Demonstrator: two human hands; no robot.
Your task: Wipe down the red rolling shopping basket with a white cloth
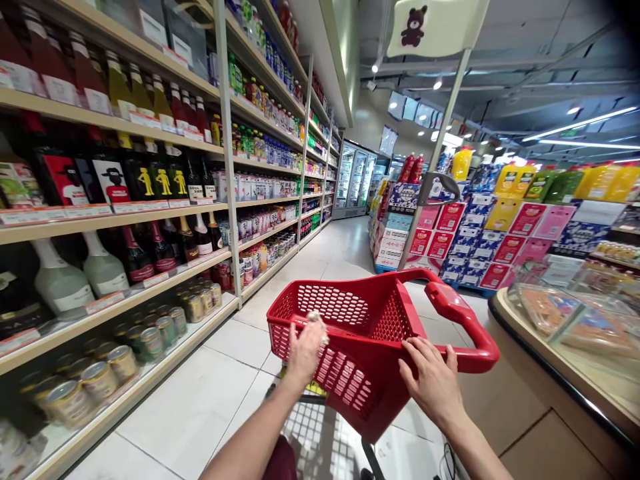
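A red plastic shopping cart [345, 300] with perforated basket walls stands in front of me. Its handle [457, 310] curves out on the right. My left hand [303, 353] is at the near side wall's rim, closed around a crumpled white cloth [317, 320]. Part of the cloth sticks out past the fingertips against the basket. My right hand [433, 373] grips the rim close to where the handle joins, with its fingers bent over the edge. The undersides of both hands are hidden.
Shelves of bottles [160, 187] and cans [107, 373] line the left. A display counter [520, 367] stands close on the right. Stacked drink cartons [475, 240] and a post with a bear sign [435, 27] are farther ahead. White tiled floor [200, 393] runs along the aisle.
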